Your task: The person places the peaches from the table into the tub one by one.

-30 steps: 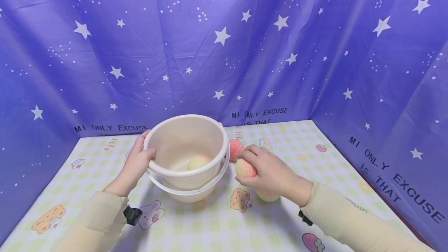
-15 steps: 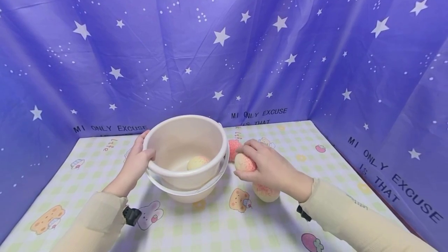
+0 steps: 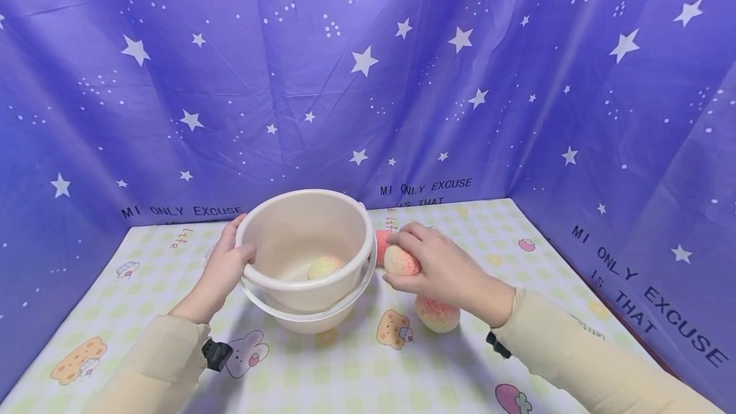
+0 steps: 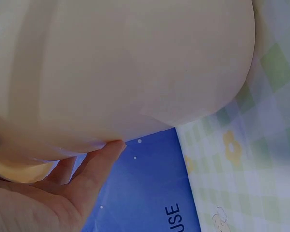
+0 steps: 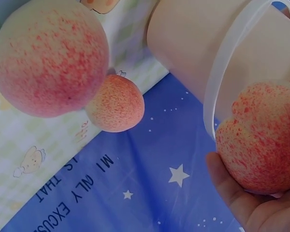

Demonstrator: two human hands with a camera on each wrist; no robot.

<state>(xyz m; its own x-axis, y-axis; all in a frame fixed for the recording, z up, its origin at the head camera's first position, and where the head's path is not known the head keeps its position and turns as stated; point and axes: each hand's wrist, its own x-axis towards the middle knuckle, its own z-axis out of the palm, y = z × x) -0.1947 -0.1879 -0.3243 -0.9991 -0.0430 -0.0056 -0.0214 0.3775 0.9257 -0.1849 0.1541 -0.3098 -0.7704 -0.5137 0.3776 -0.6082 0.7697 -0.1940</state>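
Note:
My left hand (image 3: 222,273) grips the left rim of a cream plastic bucket (image 3: 305,225), thumb over the edge and fingers outside. Inside the bucket lies one yellowish peach (image 3: 325,268). To the right of the bucket, my right hand (image 3: 443,267) holds a pink-speckled peach (image 3: 400,261), raised off the table; the right wrist view shows this held peach (image 5: 263,137) resting against curled fingers. Below that hand a second peach (image 3: 438,314) sits on the cloth. A redder peach (image 3: 382,248), partly hidden by the right hand, stands close beside the bucket.
A white bucket handle (image 3: 345,304) hangs down along the bucket's front. The checked tablecloth (image 3: 310,379) with cartoon prints covers the table. Purple star curtains (image 3: 310,69) enclose the back and sides.
My right hand has lifted the held peach slightly upward, uncovering more of the peach below it and hiding more of the redder one. The left hand and bucket have stayed put.

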